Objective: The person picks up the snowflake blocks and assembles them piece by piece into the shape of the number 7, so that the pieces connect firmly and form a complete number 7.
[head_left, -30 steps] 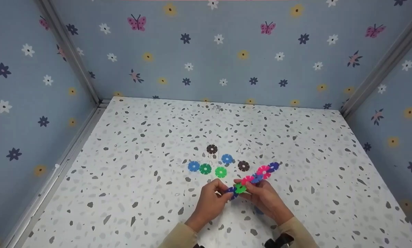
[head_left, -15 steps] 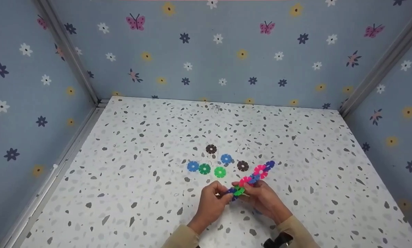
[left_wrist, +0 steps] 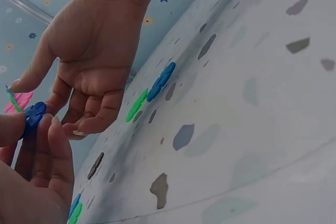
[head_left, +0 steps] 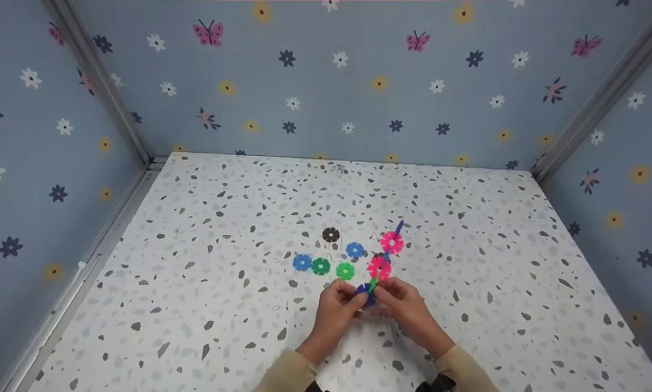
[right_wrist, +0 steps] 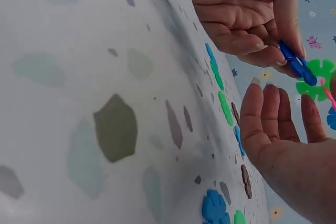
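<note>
Several loose discs point(head_left: 316, 266), chain point(head_left: 385, 268) partly hiding one

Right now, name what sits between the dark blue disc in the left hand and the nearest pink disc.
A green disc, nearly edge-on in the head view, lies between the dark blue disc and pink disc.

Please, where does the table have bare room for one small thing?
Left: between the left wall and the leftmost blue disc. Right: between the right hand and the right wall. Back: between the farther brown disc and the back wall. Crowded: around the light green disc, and below the right hand (another blue disc).
</note>
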Action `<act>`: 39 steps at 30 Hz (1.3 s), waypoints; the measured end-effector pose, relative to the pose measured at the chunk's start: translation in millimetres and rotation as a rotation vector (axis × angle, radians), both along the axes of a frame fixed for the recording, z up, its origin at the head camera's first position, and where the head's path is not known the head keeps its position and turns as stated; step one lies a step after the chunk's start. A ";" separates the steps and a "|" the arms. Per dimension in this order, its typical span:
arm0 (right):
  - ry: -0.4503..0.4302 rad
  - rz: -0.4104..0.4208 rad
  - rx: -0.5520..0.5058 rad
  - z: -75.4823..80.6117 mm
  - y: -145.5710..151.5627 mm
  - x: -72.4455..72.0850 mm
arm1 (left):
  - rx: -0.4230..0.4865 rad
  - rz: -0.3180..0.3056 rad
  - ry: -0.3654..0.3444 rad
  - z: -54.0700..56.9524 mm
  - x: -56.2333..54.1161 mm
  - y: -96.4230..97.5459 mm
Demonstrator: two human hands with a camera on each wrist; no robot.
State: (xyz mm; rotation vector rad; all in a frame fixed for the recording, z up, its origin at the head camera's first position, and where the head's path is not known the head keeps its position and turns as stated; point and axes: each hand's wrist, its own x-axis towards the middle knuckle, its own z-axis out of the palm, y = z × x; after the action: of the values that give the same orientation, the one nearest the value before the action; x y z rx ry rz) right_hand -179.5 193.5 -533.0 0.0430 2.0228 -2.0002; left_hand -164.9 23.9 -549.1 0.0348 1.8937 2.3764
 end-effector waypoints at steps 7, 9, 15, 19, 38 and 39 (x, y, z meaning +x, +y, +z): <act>0.062 0.044 0.098 1.0 2.5 1.7 | 0.059 -0.042 -0.043 -3.3 -0.8 2.0; 0.067 0.042 0.105 1.5 3.9 0.9 | 0.029 -0.049 -0.047 -3.0 -2.0 1.3; 0.043 0.027 0.115 0.8 8.1 -2.6 | -0.140 -0.089 -0.084 5.2 -9.1 -7.8; 0.030 0.020 0.110 0.3 12.4 -5.0 | -0.362 -0.072 -0.026 3.2 -23.9 -18.1; -0.032 -0.012 0.107 -5.6 22.7 -3.4 | -1.095 -0.024 0.163 -1.3 -64.3 -19.3; -0.033 -0.015 0.114 -5.7 22.9 -4.0 | -1.081 -0.024 0.158 -1.1 -64.2 -19.7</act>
State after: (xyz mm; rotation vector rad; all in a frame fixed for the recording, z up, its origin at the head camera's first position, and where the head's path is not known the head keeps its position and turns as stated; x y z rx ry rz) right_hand -183.5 216.4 -538.7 0.1155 2.1191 -1.8789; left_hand -229.2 4.2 -550.2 0.1541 2.9212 1.0786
